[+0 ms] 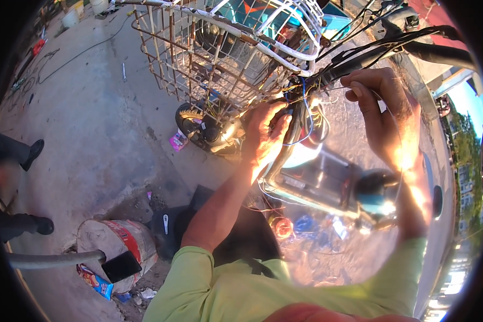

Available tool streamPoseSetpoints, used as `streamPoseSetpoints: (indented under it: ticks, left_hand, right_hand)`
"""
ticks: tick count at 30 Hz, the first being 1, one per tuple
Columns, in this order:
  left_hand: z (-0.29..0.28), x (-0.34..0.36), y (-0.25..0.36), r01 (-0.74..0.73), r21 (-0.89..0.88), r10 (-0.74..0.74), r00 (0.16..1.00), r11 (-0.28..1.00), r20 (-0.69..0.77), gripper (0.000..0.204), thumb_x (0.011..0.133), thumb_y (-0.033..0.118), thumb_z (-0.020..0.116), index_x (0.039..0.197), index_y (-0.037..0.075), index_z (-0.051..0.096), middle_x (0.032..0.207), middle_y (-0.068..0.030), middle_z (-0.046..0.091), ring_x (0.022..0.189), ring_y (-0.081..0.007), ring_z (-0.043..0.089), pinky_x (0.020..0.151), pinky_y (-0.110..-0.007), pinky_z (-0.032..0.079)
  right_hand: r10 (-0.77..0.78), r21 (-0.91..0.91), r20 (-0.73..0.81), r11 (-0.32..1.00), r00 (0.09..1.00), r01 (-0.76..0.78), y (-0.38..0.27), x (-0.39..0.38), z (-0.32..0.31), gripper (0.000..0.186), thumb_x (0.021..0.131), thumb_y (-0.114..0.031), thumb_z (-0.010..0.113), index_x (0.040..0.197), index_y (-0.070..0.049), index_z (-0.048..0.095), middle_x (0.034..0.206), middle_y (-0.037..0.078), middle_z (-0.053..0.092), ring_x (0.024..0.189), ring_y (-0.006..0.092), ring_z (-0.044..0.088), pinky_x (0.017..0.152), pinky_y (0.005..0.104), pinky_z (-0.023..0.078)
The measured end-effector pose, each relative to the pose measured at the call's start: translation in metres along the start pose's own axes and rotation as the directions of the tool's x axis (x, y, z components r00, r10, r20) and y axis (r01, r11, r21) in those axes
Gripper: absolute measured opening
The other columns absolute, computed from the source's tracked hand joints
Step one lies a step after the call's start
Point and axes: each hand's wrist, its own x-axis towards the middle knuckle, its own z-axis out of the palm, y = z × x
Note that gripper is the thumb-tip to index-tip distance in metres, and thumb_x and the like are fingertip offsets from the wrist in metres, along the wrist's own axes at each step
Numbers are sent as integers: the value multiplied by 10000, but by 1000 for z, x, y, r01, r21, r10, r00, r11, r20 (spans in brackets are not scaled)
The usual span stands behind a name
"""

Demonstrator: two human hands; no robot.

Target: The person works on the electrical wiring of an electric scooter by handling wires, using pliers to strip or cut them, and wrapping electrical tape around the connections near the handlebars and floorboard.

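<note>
My left hand [265, 131] is closed around a bundle of wires [301, 121] at the steering column of a small vehicle, just below its basket. Loose blue, yellow and pale strands stick out around the fingertips. My right hand [383, 110] is raised to the right of the bundle, thumb and forefinger pinched on a thin wire [335, 88]. This wire runs from the wire ends toward the pinch, and a thin length trails down past the wrist. Glare partly washes out the right wrist and the frame.
A rusty white wire basket [209, 53] hangs ahead, with a small black wheel [190, 121] below. Black handlebar cables [370, 51] cross the upper right. A phone [121, 266] lies on a worn bucket [145, 236] beside a snack packet [95, 282]. Another person's legs [16, 150] are at left.
</note>
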Motion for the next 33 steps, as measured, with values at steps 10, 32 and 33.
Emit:
streamPoseSetpoints:
  ticks: [10, 32, 33]
  left_hand:
    - [-2, -3, -4, 5, -3, -5, 1000, 1000, 21, 320, 881, 57, 713, 1191, 11, 649, 1064, -116, 643, 997, -257, 601, 852, -361, 492]
    - [-5, 1, -18, -41, -90, 46, 998, 995, 46, 289, 863, 0, 690, 1151, 8, 668, 1114, -113, 662, 1047, -243, 614, 893, -354, 494]
    - [-5, 2, -16, -52, -56, 55, 997, 997, 49, 292, 860, 2, 694, 1150, 9, 668, 1109, -111, 662, 1050, -244, 613, 889, -355, 496]
  right_hand:
    - [-2, -167, 151, 986, 989, 28, -5, 14, -2, 72, 985, -35, 608, 1044, -5, 638, 950, 88, 720, 797, 153, 719, 691, 272, 573]
    - [-129, -84, 126, 987, 984, 140, 3, 46, 12, 104, 922, 7, 633, 1007, -42, 600, 826, 142, 659, 748, 315, 684, 635, 378, 522]
    - [-126, -68, 110, 989, 986, 134, 3, 47, 10, 133, 904, 11, 647, 1007, -59, 601, 827, 148, 653, 745, 355, 670, 624, 400, 509]
